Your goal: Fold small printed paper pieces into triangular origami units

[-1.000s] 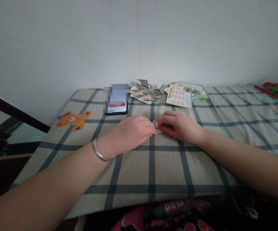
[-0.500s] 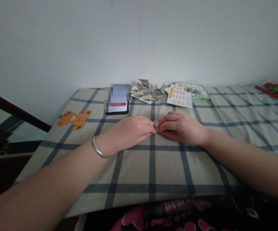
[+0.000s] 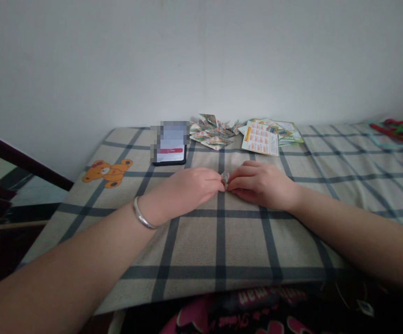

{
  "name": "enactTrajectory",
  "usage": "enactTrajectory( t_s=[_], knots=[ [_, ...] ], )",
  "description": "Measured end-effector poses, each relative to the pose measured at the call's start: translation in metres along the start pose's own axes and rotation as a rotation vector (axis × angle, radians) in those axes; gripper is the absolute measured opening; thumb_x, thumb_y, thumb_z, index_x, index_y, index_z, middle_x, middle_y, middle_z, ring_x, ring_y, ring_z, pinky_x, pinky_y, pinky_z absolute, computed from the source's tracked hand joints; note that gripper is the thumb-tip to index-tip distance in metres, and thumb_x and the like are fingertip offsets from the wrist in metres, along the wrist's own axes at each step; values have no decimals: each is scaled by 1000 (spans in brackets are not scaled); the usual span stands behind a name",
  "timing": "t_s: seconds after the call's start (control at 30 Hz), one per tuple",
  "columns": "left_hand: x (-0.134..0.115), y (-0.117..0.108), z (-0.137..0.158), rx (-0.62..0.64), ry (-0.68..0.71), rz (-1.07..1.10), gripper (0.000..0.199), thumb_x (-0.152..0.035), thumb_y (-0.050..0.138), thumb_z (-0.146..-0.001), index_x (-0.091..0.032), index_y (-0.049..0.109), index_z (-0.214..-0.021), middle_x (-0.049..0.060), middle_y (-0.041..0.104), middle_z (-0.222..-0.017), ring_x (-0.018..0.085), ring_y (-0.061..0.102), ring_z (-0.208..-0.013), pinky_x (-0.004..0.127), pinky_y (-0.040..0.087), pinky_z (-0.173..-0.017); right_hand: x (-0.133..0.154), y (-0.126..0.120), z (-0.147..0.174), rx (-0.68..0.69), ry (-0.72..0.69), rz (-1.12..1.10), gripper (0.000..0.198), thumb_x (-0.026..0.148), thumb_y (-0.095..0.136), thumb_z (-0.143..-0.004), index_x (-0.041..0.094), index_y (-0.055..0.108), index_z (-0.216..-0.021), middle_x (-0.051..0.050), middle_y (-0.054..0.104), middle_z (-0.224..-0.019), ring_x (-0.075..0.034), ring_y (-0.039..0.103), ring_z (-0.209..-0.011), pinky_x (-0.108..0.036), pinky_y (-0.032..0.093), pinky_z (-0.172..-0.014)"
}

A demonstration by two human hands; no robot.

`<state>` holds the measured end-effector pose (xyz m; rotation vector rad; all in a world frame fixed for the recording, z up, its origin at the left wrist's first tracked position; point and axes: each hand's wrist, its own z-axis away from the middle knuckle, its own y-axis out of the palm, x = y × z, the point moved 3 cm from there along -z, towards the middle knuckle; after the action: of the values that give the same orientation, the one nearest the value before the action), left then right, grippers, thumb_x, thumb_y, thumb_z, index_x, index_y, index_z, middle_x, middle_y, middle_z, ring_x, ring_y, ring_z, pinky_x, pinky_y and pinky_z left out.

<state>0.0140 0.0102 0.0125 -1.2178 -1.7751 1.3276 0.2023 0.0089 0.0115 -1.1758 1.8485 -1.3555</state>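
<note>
On checked cloth (image 3: 198, 246), front-right of the phone (image 3: 172, 155), left hand (image 3: 197, 186) and right hand (image 3: 262, 183) pinch a small paper (image 3: 225, 176) between them, long axis unclear.

Dark blue-grey bands check a beige tablecloth (image 3: 243, 241) below a pale grey wall (image 3: 201, 55). At frame left, an orange-brown bear figure (image 3: 109, 172) sports a red bow; at upper centre, a black-edged phone (image 3: 171, 141) shows a magenta bar, beside folded papers (image 3: 212, 134) printed in green, orange and white. A silver bracelet (image 3: 140, 214) gleams left of centre; pink shapes and lettering pattern black fabric (image 3: 222, 315) at bottom.
</note>
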Motion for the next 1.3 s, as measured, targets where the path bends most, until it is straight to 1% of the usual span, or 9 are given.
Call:
enactTrajectory(
  t_s=[0.1,0.2,0.33,0.53,0.7,0.83,1.07,1.17,1.3],
  knots=[
    [-1,0,0,9,-2,-28,20,-14,51,-90,-16,68,-102,6,69,-107,19,65,-102,34,54,-89,0,1,0,16,-6,22,23,28,50,-94,22,70,-102,-6,70,-106,-20,59,-92,-33,47,-79],
    [-1,0,1,6,28,-65,20,-14,50,-91,-16,67,-103,7,68,-108,20,64,-102,34,54,-89,1,0,-1,24,-4,31,23,27,50,-94,21,70,-101,-6,70,-106,-20,59,-92,-34,47,-78],
    [0,3,2,17,51,-100,23,-13,50,-90,-17,65,-106,7,67,-111,20,63,-103,34,53,-90,2,1,-1,33,32,29,20,25,51,-93,19,69,-99,-6,69,-102,-21,59,-92,-34,46,-81],
    [1,2,1,4,-9,-47,23,-14,51,-90,-19,66,-107,4,66,-112,18,63,-98,33,53,-86,-3,3,-1,-8,125,-123,13,23,56,-90,19,67,-95,-5,67,-96,-18,60,-89,-32,46,-81],
    [-2,-1,0,13,17,-64,26,-11,52,-89,-19,66,-109,4,66,-113,19,63,-100,33,53,-88,-4,2,-2,-16,135,-147,12,22,58,-88,20,67,-95,-5,68,-97,-18,60,-90,-32,46,-82],
    [-1,0,1,21,31,-90,26,-11,53,-89,-20,66,-110,4,66,-116,19,64,-99,32,54,-86,-4,1,-2,-22,154,-167,10,20,60,-87,19,68,-93,-4,68,-93,-18,61,-87,-31,46,-80],
    [-2,0,1,4,65,-118,26,-12,53,-89,-21,66,-110,4,67,-115,19,64,-102,32,55,-85,-11,4,-3,-55,208,-322,7,18,63,-85,17,69,-89,-5,68,-89,-15,62,-83,-28,49,-77],
    [-6,-1,0,23,74,-182,25,-12,54,-89,-19,67,-109,5,68,-112,19,65,-99,32,56,-82,-11,5,-2,-46,190,-322,8,19,63,-86,18,70,-90,-5,68,-91,-15,62,-84,-28,49,-77],
    [-10,-2,0,76,84,-240,24,-13,55,-89,-17,66,-110,6,67,-111,21,63,-102,34,55,-84,-7,3,0,-37,93,-221,13,21,59,-90,20,71,-94,-5,69,-101,-17,62,-91,-30,48,-82]
  ],
)
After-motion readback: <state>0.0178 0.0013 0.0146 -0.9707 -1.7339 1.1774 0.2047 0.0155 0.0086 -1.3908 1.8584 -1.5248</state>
